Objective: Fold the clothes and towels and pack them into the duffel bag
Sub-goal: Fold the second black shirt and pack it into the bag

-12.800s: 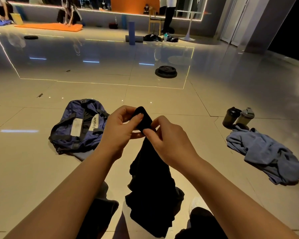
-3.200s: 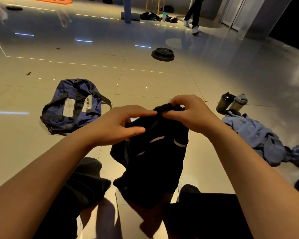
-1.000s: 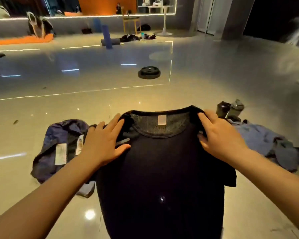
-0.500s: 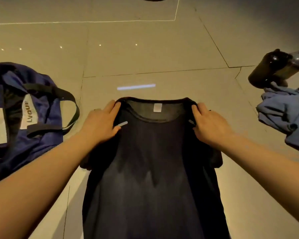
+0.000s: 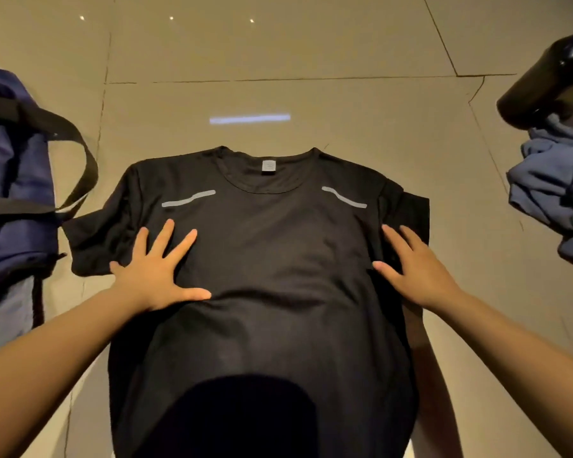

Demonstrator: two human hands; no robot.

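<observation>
Black T-shirt (image 5: 272,259), flat on tiled floor (image 5: 278,61), under splayed fingers (image 5: 166,233) of left hand (image 5: 156,279) and right hand (image 5: 417,276), nothing gripped.

both hands (image 5: 156,272) (image 5: 417,272) press flat on a black t-shirt (image 5: 272,259) spread on the floor (image 5: 278,61)

Dim warm light — floor (image 5: 311,61) glare, edges warped.

Over at the right edge of the tiled floor (image 5: 311,54) a dark bottle (image 5: 543,77) stands, glossy on top. A pale bar of reflected light (image 5: 249,119) gleams mid-floor, and small bright glints (image 5: 171,18) dot the far tiles.
</observation>
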